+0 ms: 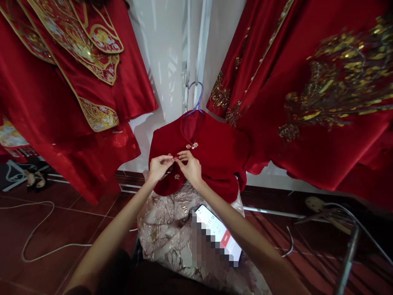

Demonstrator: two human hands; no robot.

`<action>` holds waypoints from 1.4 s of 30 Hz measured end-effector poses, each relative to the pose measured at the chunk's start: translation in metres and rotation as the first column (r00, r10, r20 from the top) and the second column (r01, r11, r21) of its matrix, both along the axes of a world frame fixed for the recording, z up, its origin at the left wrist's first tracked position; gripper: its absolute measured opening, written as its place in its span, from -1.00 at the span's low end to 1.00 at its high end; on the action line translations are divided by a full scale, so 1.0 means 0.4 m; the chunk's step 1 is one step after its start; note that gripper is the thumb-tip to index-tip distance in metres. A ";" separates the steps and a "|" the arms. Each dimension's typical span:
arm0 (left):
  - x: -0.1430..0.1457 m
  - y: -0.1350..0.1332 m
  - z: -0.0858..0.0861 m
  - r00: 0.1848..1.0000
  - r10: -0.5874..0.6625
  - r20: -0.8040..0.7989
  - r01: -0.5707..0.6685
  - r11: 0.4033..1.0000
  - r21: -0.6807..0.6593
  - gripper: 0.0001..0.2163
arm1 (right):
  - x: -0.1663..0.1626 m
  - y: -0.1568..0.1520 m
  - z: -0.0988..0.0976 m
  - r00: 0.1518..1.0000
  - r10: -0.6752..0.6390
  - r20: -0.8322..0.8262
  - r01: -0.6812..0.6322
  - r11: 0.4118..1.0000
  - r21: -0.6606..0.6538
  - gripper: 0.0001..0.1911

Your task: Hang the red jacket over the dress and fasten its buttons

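Observation:
A red velvet jacket (pixel 215 151) hangs in front of me on a purple hanger (pixel 200 96). Its front carries jewelled, flower-like buttons; the upper button pair (pixel 192 146) lies just above my hands and a lower button (pixel 177 177) below them. My left hand (pixel 160 167) pinches a small jewelled button at the jacket's front edge, fingertips pressed together. From the other side, my right hand (pixel 190 167) is closed in a pinch on the same fastening. The fingertips of both hands meet there and partly cover it, so I cannot tell whether it is fastened.
A pale patterned fabric (pixel 166 229) lies below the jacket, with a phone (pixel 221 233) on it. Red embroidered garments (pixel 101 78) hang at left, and sequinned red garments (pixel 307 155) at right. A white cable (pixel 37 233) loops over the tiled floor; a metal-framed chair (pixel 348 254) stands at right.

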State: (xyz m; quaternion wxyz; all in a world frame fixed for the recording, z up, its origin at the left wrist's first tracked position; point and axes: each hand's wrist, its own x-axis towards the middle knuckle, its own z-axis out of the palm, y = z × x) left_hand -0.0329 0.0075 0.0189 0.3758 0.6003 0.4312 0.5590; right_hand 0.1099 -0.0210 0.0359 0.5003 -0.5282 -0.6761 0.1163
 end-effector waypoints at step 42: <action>0.047 -0.116 -0.120 0.502 0.161 -0.850 0.075 0.971 0.228 -0.87 | 0.170 -0.089 -0.156 0.942 0.141 0.304 -0.078 0.974 -0.211 -0.86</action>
